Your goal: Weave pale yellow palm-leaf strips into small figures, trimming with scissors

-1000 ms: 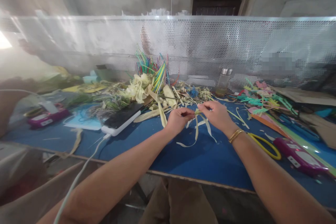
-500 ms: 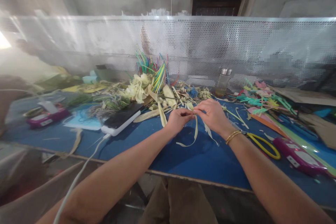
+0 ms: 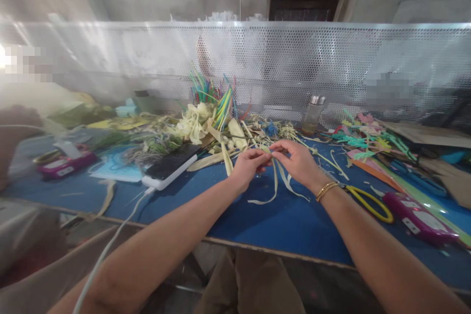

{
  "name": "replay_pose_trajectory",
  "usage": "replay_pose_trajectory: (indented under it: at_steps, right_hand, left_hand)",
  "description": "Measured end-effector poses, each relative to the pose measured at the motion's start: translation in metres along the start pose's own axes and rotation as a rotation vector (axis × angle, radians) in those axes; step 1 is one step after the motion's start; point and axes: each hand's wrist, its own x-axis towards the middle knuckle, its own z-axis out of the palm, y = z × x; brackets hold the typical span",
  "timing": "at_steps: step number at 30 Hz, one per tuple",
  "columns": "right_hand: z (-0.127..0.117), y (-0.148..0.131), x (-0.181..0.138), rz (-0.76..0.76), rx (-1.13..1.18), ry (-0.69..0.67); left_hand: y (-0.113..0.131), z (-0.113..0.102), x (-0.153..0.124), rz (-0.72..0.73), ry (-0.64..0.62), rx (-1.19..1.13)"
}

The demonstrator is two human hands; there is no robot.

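Note:
Over the blue table, my left hand and my right hand meet with pinched fingertips on pale corn husk strips. Two loose ends hang down below the fingers, one curling left and one trailing right. The exact spot where the strips cross is hidden by the fingers. Just behind my hands lies a heap of dried husks, with a cream husk flower bunch on its left side. Yellow-handled scissors lie beside my right wrist.
A phone on a white power bank with a cable sits left. Purple devices lie at both sides. A glass bottle stands behind, before a perforated metal screen. Coloured stems rise from the heap. Another person is at far left.
My left hand has turned slightly, and its fingers now sit a little lower and more curled. The hanging strip ends have swung slightly right. My right hand stays almost in place.

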Motion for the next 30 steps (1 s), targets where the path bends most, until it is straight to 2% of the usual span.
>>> replay_pose_trajectory:
  at_steps: [4,8,15,20,30]
  right_hand:
    - [-0.001,0.0,0.0,-0.018,-0.088,-0.026]
    - [0.001,-0.002,-0.001,-0.005,-0.135,0.017]
    - [0.008,-0.008,-0.004,-0.047,-0.265,0.074]
    - [0.011,-0.009,-0.006,-0.018,-0.312,0.105]
    - [0.016,-0.011,-0.007,-0.043,-0.267,0.153]
  left_hand:
    - [-0.001,-0.001,0.002,0.025,0.05,-0.087]
    - [0.0,0.0,0.003,-0.001,0.068,-0.155]
    - [0.002,-0.001,0.0,-0.1,-0.014,-0.135]
    - [-0.002,-0.003,0.004,-0.05,0.048,-0.151]
    - [-0.004,-0.003,0.007,0.004,0.055,-0.247]
